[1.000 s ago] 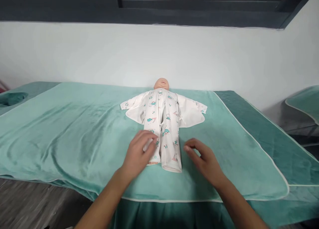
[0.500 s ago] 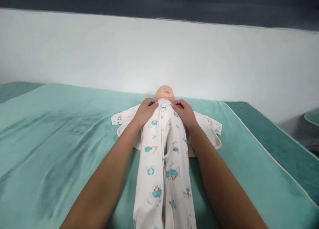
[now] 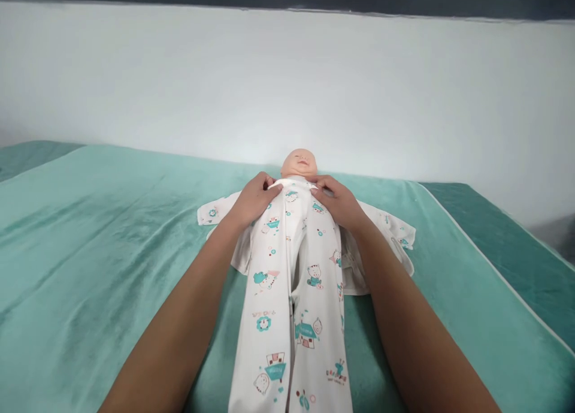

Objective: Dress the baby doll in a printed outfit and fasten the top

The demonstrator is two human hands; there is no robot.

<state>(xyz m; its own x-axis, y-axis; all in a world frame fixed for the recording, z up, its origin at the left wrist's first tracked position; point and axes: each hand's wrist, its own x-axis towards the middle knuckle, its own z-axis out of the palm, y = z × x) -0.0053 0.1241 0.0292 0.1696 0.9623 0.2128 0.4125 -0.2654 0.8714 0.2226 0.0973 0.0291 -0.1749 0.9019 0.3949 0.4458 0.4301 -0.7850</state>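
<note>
A baby doll point(image 3: 299, 162) lies on its back on a teal towel point(image 3: 99, 233), head toward the wall. White printed trousers point(image 3: 291, 305) lie lengthways over its body, on top of an opened white shirt point(image 3: 390, 233) spread to both sides. My left hand point(image 3: 251, 200) pinches the left corner of the trousers' waistband just below the doll's chin. My right hand point(image 3: 339, 202) pinches the right corner of the same waistband. Both forearms reach along either side of the trouser legs.
A white wall point(image 3: 287, 83) rises right behind the doll's head. The towel's white-piped edge point(image 3: 494, 272) runs diagonally at the right over a darker green bed cover point(image 3: 516, 239).
My hands went from the trouser cuffs near the bed's front edge up to the waistband at the doll's chest. The view moved in closer and the trousers now stretch toward me.
</note>
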